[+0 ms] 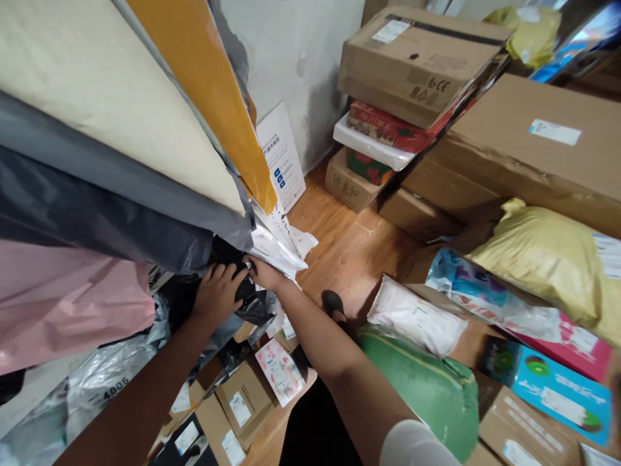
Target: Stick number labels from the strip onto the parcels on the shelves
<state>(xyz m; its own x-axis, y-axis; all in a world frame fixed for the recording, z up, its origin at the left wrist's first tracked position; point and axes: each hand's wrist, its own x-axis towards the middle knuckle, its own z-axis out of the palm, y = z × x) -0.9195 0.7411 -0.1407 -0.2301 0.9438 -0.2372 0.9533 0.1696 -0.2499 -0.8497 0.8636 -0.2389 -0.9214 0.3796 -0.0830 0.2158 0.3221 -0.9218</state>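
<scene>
Both my hands are at a black plastic bag (257, 307) wedged low in the stack of parcels on the left. My left hand (217, 291) lies on it with the fingers spread. Close to its right, my right hand (264, 273) is closed, its fingers bent around the bag's edge by a small pale spot; the fingertips are partly hidden. Just above the hands hang the ends of a dark grey parcel (107, 207), a cream parcel (116, 97) and a yellow-orange parcel (218, 84). White plastic packaging (276, 243) touches the area beside my right hand.
A pink parcel (68, 298) and a clear bag (107, 375) lie left. Small cartons (245, 395) and a floral box (280, 370) sit below. Right are a green sack (417, 382), a white parcel (417, 314) and stacked cartons (422, 65). A printed board (284, 155) leans on the wall.
</scene>
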